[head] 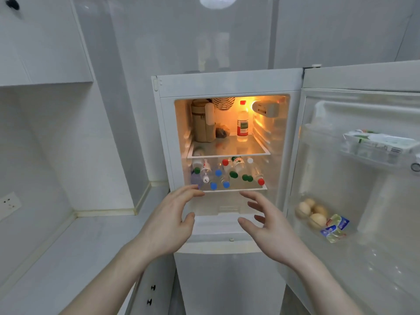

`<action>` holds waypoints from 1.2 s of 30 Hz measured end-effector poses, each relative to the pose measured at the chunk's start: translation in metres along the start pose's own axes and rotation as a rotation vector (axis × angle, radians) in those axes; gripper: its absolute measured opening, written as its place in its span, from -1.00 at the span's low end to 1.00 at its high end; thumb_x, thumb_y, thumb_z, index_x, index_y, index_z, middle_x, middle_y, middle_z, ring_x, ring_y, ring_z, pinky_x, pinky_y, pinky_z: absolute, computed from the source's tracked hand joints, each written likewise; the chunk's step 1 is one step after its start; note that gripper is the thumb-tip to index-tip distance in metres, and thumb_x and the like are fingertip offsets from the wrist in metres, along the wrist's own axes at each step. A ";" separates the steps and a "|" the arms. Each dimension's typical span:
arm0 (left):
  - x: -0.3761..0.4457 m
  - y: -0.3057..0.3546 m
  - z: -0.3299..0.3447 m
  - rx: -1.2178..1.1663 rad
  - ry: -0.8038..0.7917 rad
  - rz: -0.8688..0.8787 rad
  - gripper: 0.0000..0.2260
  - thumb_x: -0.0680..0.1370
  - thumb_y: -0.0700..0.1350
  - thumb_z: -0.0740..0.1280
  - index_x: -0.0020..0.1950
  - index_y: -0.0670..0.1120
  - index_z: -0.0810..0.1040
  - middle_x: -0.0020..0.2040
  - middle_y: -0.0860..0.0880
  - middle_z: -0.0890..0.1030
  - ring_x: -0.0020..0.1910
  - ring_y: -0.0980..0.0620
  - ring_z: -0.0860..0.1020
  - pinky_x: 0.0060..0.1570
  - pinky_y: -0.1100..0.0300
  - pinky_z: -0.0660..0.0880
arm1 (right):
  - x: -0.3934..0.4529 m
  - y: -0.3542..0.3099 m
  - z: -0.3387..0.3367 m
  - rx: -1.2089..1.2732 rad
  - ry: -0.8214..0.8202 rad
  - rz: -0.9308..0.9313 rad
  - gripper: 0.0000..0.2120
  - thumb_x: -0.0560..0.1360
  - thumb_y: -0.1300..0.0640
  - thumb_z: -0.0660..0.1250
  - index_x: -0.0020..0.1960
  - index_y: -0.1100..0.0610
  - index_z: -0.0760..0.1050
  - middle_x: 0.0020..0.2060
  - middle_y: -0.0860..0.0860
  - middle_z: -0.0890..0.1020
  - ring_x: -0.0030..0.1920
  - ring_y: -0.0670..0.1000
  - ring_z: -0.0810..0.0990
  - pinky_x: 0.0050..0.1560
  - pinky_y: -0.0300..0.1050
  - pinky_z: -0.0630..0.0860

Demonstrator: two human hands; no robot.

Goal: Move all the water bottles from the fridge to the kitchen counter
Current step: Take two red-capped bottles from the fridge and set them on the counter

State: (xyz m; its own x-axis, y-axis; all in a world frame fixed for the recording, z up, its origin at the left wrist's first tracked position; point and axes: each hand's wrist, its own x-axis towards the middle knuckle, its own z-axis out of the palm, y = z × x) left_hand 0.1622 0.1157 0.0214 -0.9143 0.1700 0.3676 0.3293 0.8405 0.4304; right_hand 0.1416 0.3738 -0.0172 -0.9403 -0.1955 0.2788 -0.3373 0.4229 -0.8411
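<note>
So both of my hands are up in front of the fridge (227, 85), whose door (363, 178) hangs wide on the right. My left hand (168, 223) and my right hand (270, 228) hold nothing; the fingers are spread and loosely bent, palms turned toward each other, just short of the front edge of the lower shelf (229, 190). I judge they are shaped that way to take hold of bottles on both sides at once, since the load is a crowd rather than a single item.

The water bottles (227, 173) lie on their sides on that lower shelf, caps pointing out at me: green, blue, red and white ones, packed close and partly stacked, so I cannot count them surely. Lying flat seems to be the only way they fit under the upper shelf (229, 148), and it puts the caps and necks nearest my fingers. One more, the upright bottle (242, 123) with a red cap and red label, stands toward the back right of the upper shelf, near the lamp, with a tall tan container (202, 123) to its left.

In the door racks sit a pack of cartons (379, 142) above and some eggs (311, 212) below; neither is my concern. The kitchen counter (79, 242) runs along the left of the fridge, touching its side, so each carry should be short. Nothing has reached it yet, as far as I can see.
</note>
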 end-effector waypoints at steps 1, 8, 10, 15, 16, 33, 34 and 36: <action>0.019 -0.001 0.004 0.001 0.007 -0.002 -0.52 0.61 -0.21 0.28 0.46 0.21 0.43 0.52 0.35 0.29 0.53 0.27 0.23 0.38 0.46 0.07 | 0.017 0.005 -0.005 0.006 -0.004 -0.013 -0.47 0.60 0.05 0.40 0.39 -0.44 0.35 0.40 -0.37 0.44 0.42 -0.29 0.40 0.41 -0.17 0.42; 0.113 -0.007 0.021 0.008 0.050 -0.002 -0.50 0.58 -0.28 0.29 0.45 0.15 0.47 0.53 0.25 0.36 0.54 0.20 0.28 0.47 0.34 0.15 | 0.107 0.029 -0.025 0.073 -0.016 -0.047 -0.47 0.59 0.11 0.43 0.41 -0.35 0.39 0.37 -0.39 0.46 0.39 -0.30 0.43 0.43 -0.10 0.46; 0.130 -0.011 0.028 0.016 0.055 0.000 -0.51 0.58 -0.27 0.29 0.45 0.14 0.48 0.52 0.24 0.37 0.54 0.21 0.28 0.47 0.36 0.15 | 0.125 0.037 -0.025 0.088 -0.010 -0.045 -0.47 0.59 0.11 0.43 0.41 -0.34 0.39 0.37 -0.37 0.47 0.38 -0.29 0.44 0.43 -0.07 0.47; 0.166 -0.026 0.045 0.036 0.042 -0.002 -0.52 0.55 -0.26 0.31 0.41 0.13 0.51 0.48 0.20 0.43 0.50 0.18 0.33 0.45 0.32 0.22 | 0.157 0.054 -0.025 0.091 -0.017 -0.045 -0.47 0.58 0.11 0.44 0.40 -0.34 0.39 0.37 -0.36 0.47 0.36 -0.30 0.44 0.40 -0.11 0.46; 0.173 -0.030 0.049 0.041 0.035 -0.004 -0.53 0.55 -0.26 0.31 0.41 0.12 0.51 0.47 0.20 0.44 0.49 0.18 0.35 0.43 0.33 0.23 | 0.163 0.057 -0.025 0.093 -0.010 -0.041 -0.48 0.58 0.12 0.44 0.40 -0.33 0.40 0.37 -0.36 0.47 0.36 -0.29 0.44 0.40 -0.11 0.46; 0.319 -0.097 0.100 -0.014 -0.077 0.000 -0.56 0.57 -0.23 0.33 0.41 0.09 0.51 0.45 0.19 0.43 0.40 0.15 0.39 0.25 0.33 0.28 | 0.308 0.097 -0.014 0.065 0.247 0.055 -0.52 0.58 0.16 0.44 0.39 -0.20 0.42 0.41 -0.19 0.46 0.34 -0.13 0.45 0.33 -0.05 0.52; 0.334 -0.104 0.103 -0.017 -0.081 -0.002 -0.57 0.57 -0.22 0.34 0.41 0.08 0.52 0.46 0.17 0.43 0.41 0.13 0.40 0.28 0.30 0.31 | 0.323 0.099 -0.012 0.051 0.268 0.064 -0.50 0.57 0.16 0.45 0.40 -0.21 0.41 0.44 -0.17 0.44 0.36 -0.10 0.45 0.36 0.01 0.53; 0.361 -0.121 0.111 0.000 -0.107 -0.032 -0.59 0.58 -0.16 0.36 0.43 0.08 0.51 0.48 0.12 0.43 0.44 0.10 0.40 0.40 0.18 0.36 | 0.349 0.100 -0.008 0.026 0.314 0.075 -0.46 0.56 0.16 0.47 0.43 -0.20 0.38 0.49 -0.15 0.42 0.43 -0.03 0.46 0.40 0.08 0.51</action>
State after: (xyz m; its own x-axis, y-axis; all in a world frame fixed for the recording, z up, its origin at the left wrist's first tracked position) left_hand -0.2339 0.1325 0.0110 -0.9443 0.1972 0.2635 0.2997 0.8462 0.4406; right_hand -0.2213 0.3553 -0.0004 -0.9322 0.1199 0.3414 -0.2687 0.4027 -0.8750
